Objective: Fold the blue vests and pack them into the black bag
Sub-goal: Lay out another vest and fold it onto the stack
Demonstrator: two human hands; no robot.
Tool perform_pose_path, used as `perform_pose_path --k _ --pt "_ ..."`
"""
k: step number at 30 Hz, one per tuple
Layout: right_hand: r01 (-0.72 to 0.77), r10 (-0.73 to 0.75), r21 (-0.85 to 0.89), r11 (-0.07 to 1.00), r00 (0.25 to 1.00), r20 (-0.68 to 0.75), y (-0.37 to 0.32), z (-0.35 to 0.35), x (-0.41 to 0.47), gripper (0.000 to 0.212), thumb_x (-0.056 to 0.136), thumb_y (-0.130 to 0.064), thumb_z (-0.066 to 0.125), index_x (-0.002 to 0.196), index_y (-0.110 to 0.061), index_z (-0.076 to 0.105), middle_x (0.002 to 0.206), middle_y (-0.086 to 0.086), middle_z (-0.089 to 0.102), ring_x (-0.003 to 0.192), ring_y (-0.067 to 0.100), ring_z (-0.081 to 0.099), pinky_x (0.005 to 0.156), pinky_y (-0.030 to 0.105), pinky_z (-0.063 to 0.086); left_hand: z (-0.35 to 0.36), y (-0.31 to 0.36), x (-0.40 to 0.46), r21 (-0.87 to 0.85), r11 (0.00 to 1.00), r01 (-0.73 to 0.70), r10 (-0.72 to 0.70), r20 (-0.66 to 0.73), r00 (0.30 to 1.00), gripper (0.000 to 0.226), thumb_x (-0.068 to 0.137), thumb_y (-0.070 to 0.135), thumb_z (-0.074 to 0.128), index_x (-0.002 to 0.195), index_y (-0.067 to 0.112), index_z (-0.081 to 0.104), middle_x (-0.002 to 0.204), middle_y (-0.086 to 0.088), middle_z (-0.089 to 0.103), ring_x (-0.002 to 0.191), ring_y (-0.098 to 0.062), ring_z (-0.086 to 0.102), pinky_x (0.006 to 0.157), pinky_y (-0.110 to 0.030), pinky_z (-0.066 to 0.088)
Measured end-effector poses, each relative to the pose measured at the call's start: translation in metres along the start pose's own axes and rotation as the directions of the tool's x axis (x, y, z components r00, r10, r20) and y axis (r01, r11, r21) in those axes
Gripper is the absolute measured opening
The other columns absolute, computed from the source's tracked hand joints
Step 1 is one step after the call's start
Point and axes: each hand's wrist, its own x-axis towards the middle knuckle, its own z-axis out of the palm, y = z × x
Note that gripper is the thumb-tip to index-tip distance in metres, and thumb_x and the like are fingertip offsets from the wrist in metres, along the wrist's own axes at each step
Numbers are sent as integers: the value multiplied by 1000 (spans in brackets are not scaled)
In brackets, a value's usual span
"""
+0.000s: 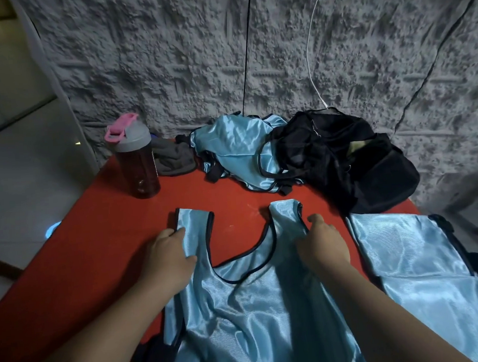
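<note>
Dim, soft-focus wide-angle view; edges bend, satin glints faintly.

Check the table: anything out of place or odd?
Nothing damaged or spilled. The one untidy spot is the crumpled vest pile at the back, slumped against the black bag. A bottle stands upright beside a grey cloth, unrelated to packing.

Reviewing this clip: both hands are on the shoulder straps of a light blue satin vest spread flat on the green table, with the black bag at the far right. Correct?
Not quite: the head view shows a red table, not green. The rest holds: left hand and right hand rest on the straps of the light blue satin vest, and the black fabric bag sits far right.
</note>
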Motion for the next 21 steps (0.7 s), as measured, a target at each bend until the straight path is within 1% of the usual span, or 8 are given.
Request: perform_pose_path --k 3,4,6,8,12,15,19,21 --pt "-54 57 -68 996 997 44 5 -4 1 38 91 -30 63 121 -13 49 117 12 64 107 33 63 75 35 42 3 -2 0 -50 995 89 -90 -21 996 84 82 24 79 153 22 34 127 -12 58 118 -33 57 100 -39 48" --pt "-70 75 -84 994 995 60 7 -5 2 37 89 -36 67 114 -12 52 111 10 66 102 32 65 73 33 43 3 -3 1 -40 989 139 -141 -29 990 71 79 26 80 141 19 45 118 -10 63 109 -32 62 92 -39 52" --pt "-109 113 -48 993 990 88 11 -7 5 36 83 -43 72 94 -11 58 91 5 69 82 28 67 64 31 46 -1 -3 2 12 974 225 -224 -20 974 31 77 30 77 95 14 59 89 -5 68 83 -26 67 70 -32 55" --pt "-140 135 43 989 986 99 13 -8 8 32 77 -38 74 79 -9 63 69 5 69 63 26 67 54 29 49 -3 -6 5 17 968 252 -252 -6 968 19 75 26 74 73 12 61 70 -3 66 64 -21 65 55 -28 50" --pt "-131 125 178 975 991 45 15 -7 9 28 77 -31 74 69 -6 66 61 9 68 58 30 68 55 35 53 -3 -14 14 -265 939 217 -251 -100 963 24 81 26 75 67 9 66 65 -6 66 62 -25 63 52 -31 44" --pt "-153 140 354 923 988 61 16 -8 10 41 76 -38 79 72 1 69 64 14 70 58 30 67 57 42 55 0 -20 21 -522 824 219 -303 -80 950 26 85 30 74 75 7 67 70 -9 68 68 -32 66 63 -43 54" --pt "-266 202 499 825 963 180 18 -7 17 54 66 -52 81 78 0 74 74 15 75 69 35 74 69 50 62 3 -22 25 -540 796 273 -321 5 947 23 88 29 73 80 9 65 81 -11 70 78 -32 68 70 -36 51" --pt "-301 235 505 809 953 193 18 -9 17 52 66 -50 81 81 -1 73 78 16 75 71 35 73 73 51 63 6 -27 25 -535 795 287 -333 11 943 22 86 20 73 77 3 63 75 -10 68 70 -29 66 67 -38 53"
